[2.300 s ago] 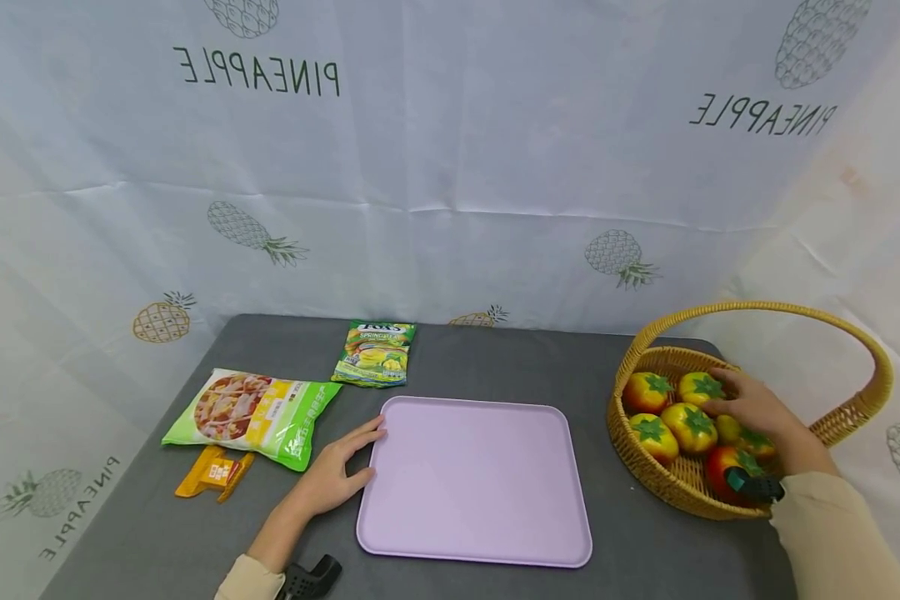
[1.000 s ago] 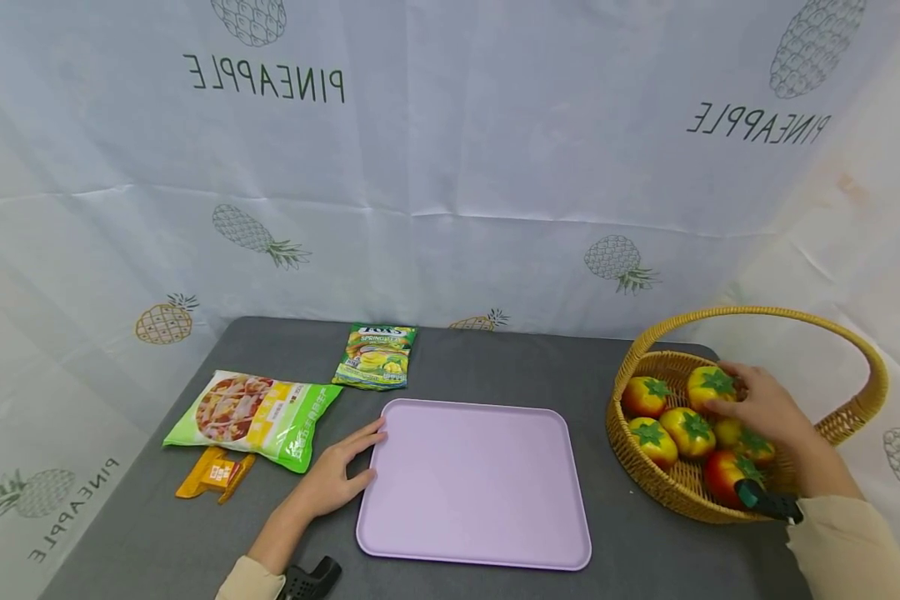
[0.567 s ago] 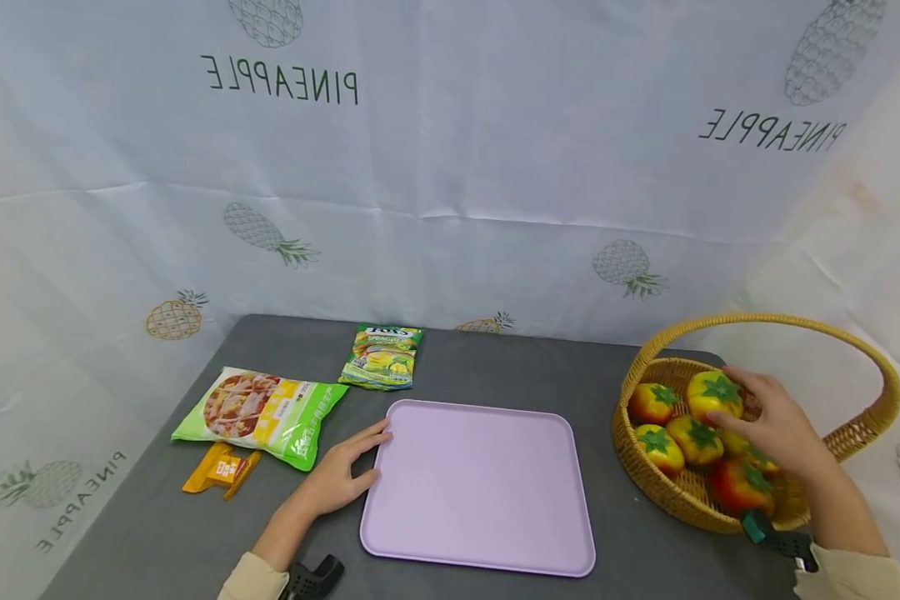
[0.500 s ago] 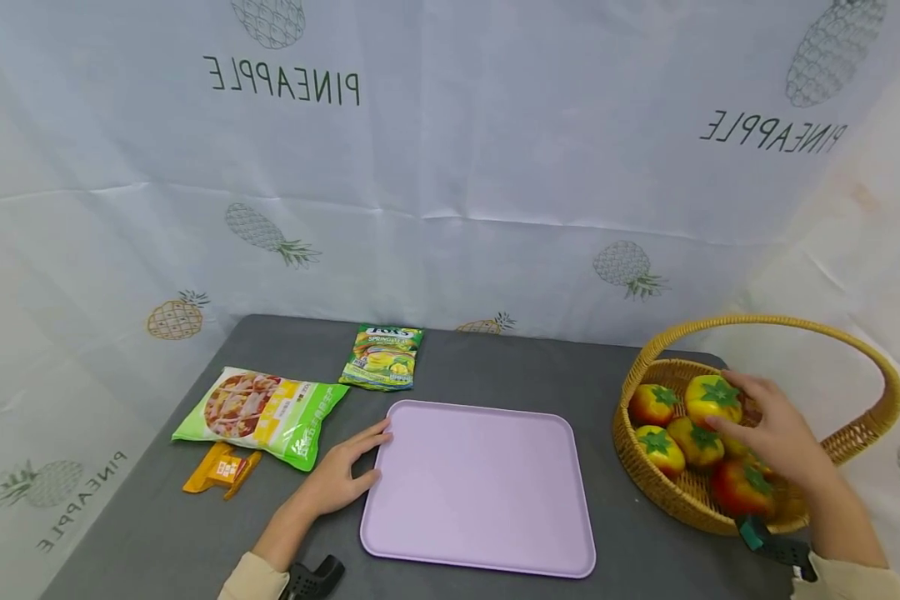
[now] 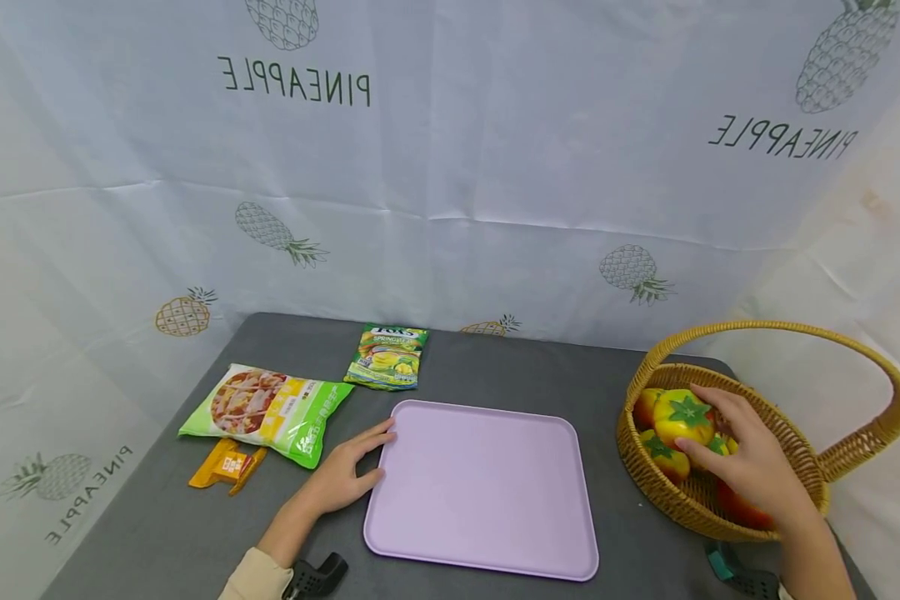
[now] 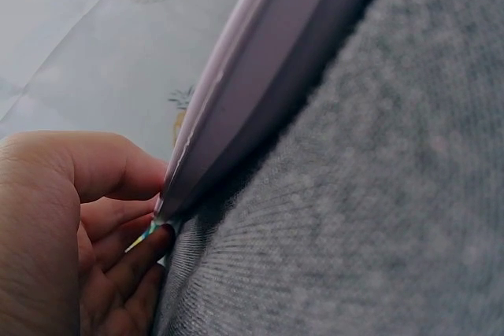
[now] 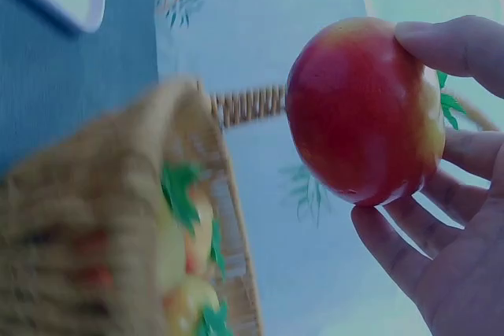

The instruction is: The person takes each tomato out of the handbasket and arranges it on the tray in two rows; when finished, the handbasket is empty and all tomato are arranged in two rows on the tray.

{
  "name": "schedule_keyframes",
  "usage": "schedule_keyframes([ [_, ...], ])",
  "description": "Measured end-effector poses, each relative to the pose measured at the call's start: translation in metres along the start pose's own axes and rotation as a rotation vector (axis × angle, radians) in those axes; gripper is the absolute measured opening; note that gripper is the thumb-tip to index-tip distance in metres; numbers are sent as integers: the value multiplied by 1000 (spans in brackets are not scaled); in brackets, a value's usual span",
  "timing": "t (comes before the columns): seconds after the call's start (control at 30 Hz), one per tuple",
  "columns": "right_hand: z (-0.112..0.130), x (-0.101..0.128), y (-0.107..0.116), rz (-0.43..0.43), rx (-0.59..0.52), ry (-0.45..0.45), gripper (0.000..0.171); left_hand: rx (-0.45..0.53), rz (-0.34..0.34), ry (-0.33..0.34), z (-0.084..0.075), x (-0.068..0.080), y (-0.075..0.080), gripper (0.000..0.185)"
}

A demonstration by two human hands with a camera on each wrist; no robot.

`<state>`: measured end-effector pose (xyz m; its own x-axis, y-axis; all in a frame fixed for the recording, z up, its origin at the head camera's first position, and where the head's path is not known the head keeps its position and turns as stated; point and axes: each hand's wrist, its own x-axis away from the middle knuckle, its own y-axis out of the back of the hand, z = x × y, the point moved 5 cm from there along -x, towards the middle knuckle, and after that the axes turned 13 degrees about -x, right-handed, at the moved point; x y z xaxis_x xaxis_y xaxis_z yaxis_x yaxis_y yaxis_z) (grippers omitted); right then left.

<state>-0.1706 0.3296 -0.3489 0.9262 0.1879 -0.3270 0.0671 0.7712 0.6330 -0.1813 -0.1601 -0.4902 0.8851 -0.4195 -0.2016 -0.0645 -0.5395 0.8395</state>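
Right hand (image 5: 750, 462): at frame right, fingers curled round a red-yellow persimmon-shaped fruit (image 5: 681, 416) above the woven wicker basket (image 5: 720, 521).
Left hand (image 5: 345, 475): fingers relaxed, resting against the lilac plastic tray (image 5: 487, 492).

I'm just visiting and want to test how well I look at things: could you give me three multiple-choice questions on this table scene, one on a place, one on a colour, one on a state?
1. Where does the left hand rest?
A. In the basket
B. At the tray's left edge
C. On the green snack bag

2. What colour is the tray?
A. Light purple
B. Orange
C. Dark green

3. What is the state of the fruit at the right hand?
A. Lying on the tray
B. Gripped and lifted above the other fruit
C. Untouched on the table

Answers:
1 B: the fingers meet the tray's rim in the left wrist view.
2 A: it looks pale lilac from the head view.
3 B: the right wrist view shows fingers curled round it, clear of the basket.
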Motion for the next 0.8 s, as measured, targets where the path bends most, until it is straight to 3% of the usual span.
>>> schedule_keyframes([
  [0.5, 31, -5, -64, -13, -153, 54, 67, -3, -13, -5, 1, -1, -1, 53],
  [0.8, 39, -20, -116, 75, -400, 98, 67, 7, -7, -5, 0, -1, 0, 53],
])
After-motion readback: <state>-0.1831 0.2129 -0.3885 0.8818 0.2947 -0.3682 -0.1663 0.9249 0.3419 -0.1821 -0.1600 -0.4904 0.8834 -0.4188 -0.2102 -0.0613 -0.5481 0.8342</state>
